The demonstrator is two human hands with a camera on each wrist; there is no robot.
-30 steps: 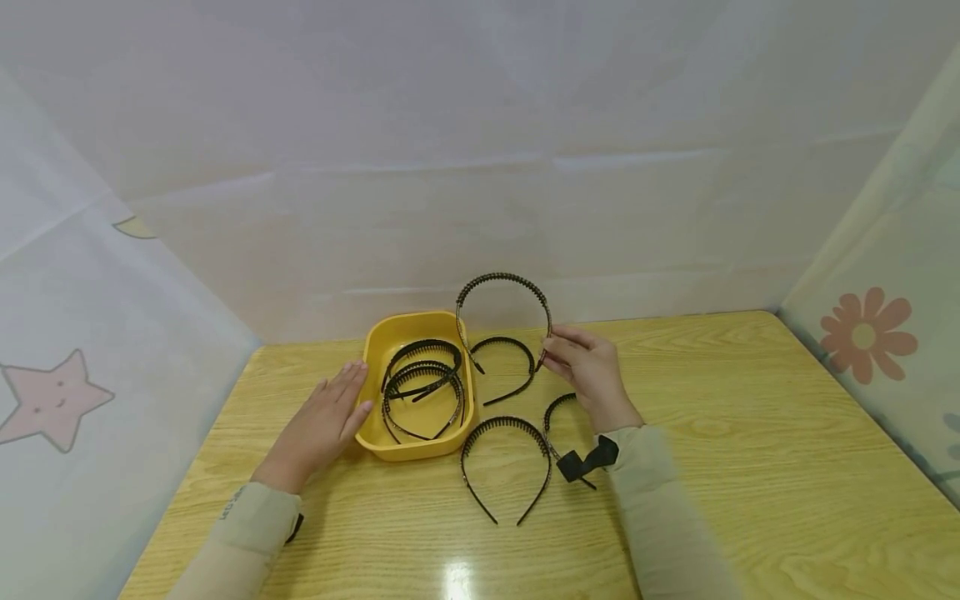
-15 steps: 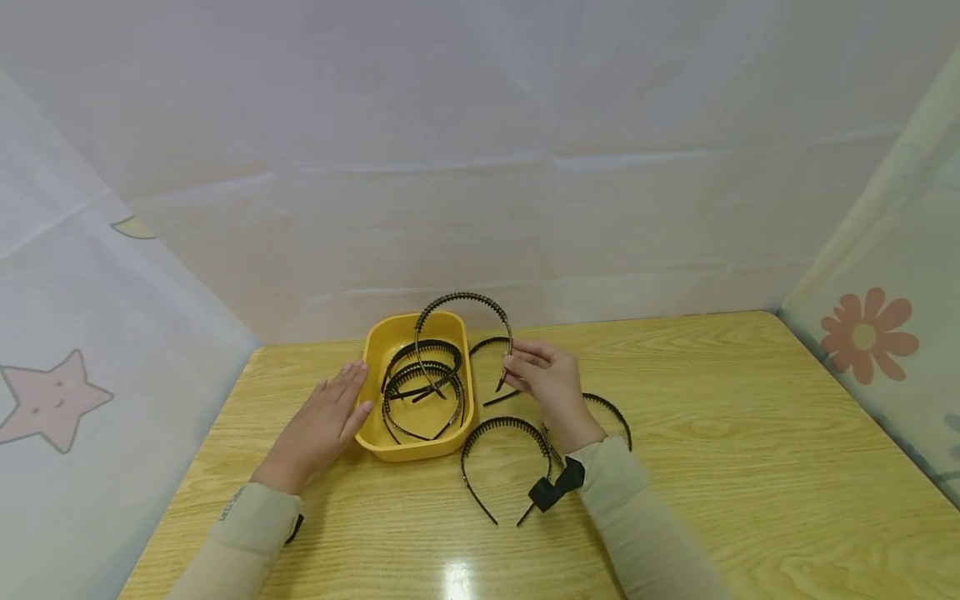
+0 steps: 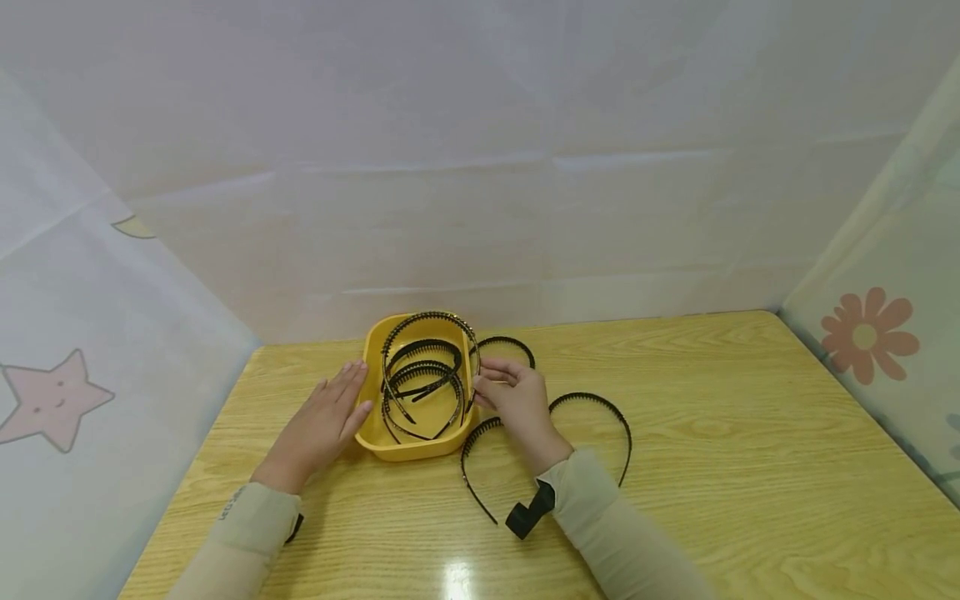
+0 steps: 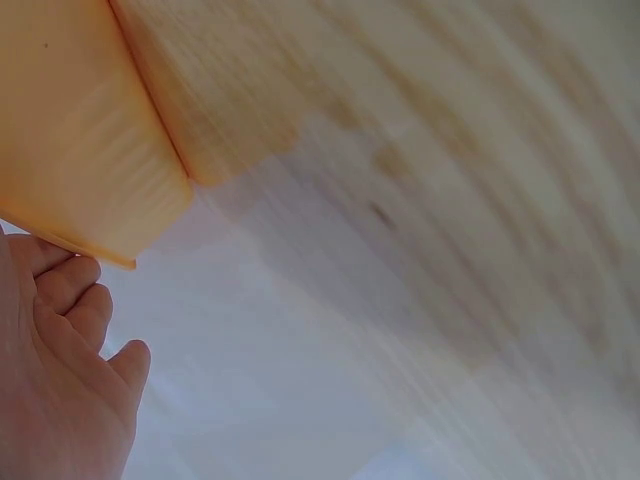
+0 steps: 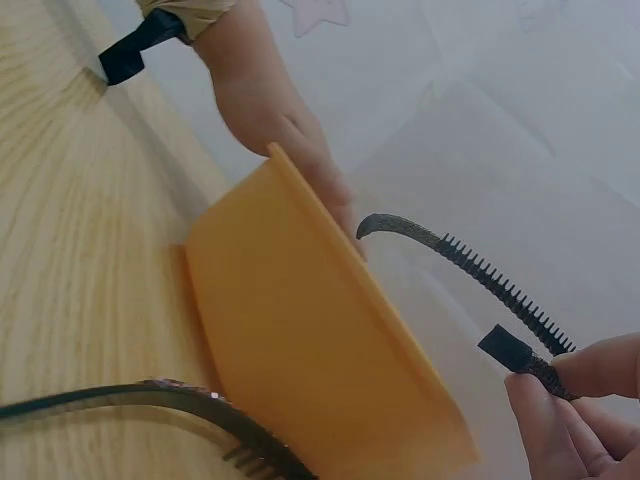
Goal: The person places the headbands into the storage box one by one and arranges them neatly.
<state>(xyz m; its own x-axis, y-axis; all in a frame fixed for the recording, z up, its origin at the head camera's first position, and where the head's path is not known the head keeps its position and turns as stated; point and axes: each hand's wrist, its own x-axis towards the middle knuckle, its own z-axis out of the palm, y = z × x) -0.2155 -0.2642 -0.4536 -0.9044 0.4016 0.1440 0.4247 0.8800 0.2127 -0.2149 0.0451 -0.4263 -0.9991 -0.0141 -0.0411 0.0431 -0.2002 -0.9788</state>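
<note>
In the head view, my right hand pinches one end of a dark toothed headband between thumb and fingers. It holds the headband tilted up over the yellow plastic basket. The right wrist view shows the pinched tip and the headband's teeth above the basket's rim. My left hand rests its extended fingers on the basket's left side. Several black headbands lie overlapping inside the basket.
Three more headbands lie on the wooden table right of the basket: one behind my right hand, one at the right, one in front, partly hidden by the arm. White cloth walls enclose the table.
My right hand has carried the pinched headband leftward and down, from beside the basket to over it. The left hand has stayed at the basket's side.
</note>
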